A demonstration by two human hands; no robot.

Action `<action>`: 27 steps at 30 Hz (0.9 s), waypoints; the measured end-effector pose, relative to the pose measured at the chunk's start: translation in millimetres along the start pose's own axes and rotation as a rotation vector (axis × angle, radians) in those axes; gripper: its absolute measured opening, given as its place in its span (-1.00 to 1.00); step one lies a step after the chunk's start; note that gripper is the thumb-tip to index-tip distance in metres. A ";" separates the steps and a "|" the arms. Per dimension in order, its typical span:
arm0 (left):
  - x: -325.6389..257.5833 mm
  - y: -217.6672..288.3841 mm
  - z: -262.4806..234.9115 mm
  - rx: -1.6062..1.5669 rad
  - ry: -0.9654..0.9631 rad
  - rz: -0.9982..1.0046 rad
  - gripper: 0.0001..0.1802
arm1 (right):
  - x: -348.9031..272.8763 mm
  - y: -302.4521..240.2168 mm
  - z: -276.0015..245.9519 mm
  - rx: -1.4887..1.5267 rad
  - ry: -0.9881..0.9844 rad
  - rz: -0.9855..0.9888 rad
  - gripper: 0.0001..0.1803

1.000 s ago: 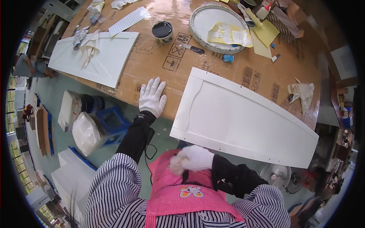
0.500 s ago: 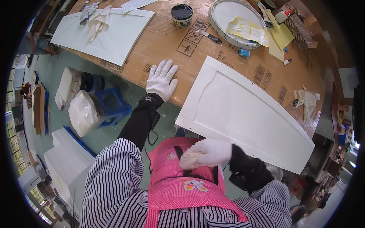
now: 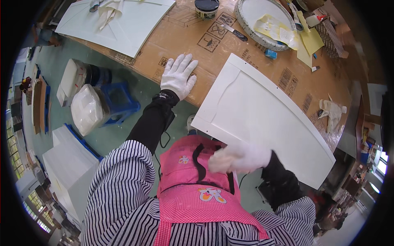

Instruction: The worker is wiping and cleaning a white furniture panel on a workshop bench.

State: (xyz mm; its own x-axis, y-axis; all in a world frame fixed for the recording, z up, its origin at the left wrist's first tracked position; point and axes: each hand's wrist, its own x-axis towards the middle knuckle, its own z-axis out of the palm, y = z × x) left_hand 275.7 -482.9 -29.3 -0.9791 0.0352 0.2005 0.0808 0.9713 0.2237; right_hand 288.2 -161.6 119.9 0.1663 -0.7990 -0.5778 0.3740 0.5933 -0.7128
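Head view only. Left hand (image 3: 177,76), white glove, flat and open with fingers spread, palm down on the cardboard-covered worktop (image 3: 180,41) near its front edge. It holds nothing.

Right hand (image 3: 239,158), also white-gloved, is blurred and sits at the chest over the pink apron (image 3: 193,192), just below the near edge of the white door panel (image 3: 266,119). Fingers look curled, but can't tell whether it grips anything.

The white door panel lies flat on the worktop, angled, its near corner overhanging the worktop edge toward the person. The left hand is just beside the panel's left end, not touching it.

Farther back on the worktop:
- second white panel (image 3: 123,20) at the left, with a crumpled cloth (image 3: 107,10) on it
- black-lidded tub (image 3: 206,8)
- putty knife (image 3: 234,32) with a dark handle
- round white tray (image 3: 250,14) holding yellowish paper sheets (image 3: 276,30)
- small blue block (image 3: 270,53) just beside the tray
- rag (image 3: 332,111) at the right end

On the floor at the left: blue stool (image 3: 119,100), white bagged bundle (image 3: 86,108) against it, stacked white boards (image 3: 69,162).
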 end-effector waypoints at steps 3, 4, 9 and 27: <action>4.6 3.7 4.0 -0.012 0.031 0.014 -0.39 | 15.0 40.0 -52.5 -0.026 0.860 0.194 -0.40; 9.1 8.9 6.6 -0.016 0.022 0.026 -0.39 | 29.7 60.5 -58.6 -0.306 1.056 0.202 -0.39; -6.7 -7.5 0.8 0.007 -0.021 -0.026 -0.37 | 79.7 20.6 37.2 -0.719 0.422 0.038 -0.47; 3.2 1.0 -2.0 -0.048 0.006 -0.009 -0.39 | 81.2 -12.2 -38.0 -1.084 0.594 -0.201 -0.64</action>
State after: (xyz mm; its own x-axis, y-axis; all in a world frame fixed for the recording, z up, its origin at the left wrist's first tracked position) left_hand 273.0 -482.3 -26.6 -0.9786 0.0250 0.2042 0.0810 0.9592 0.2709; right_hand 262.4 -230.0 66.6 -0.3490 -0.8844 -0.3099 -0.6446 0.4666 -0.6056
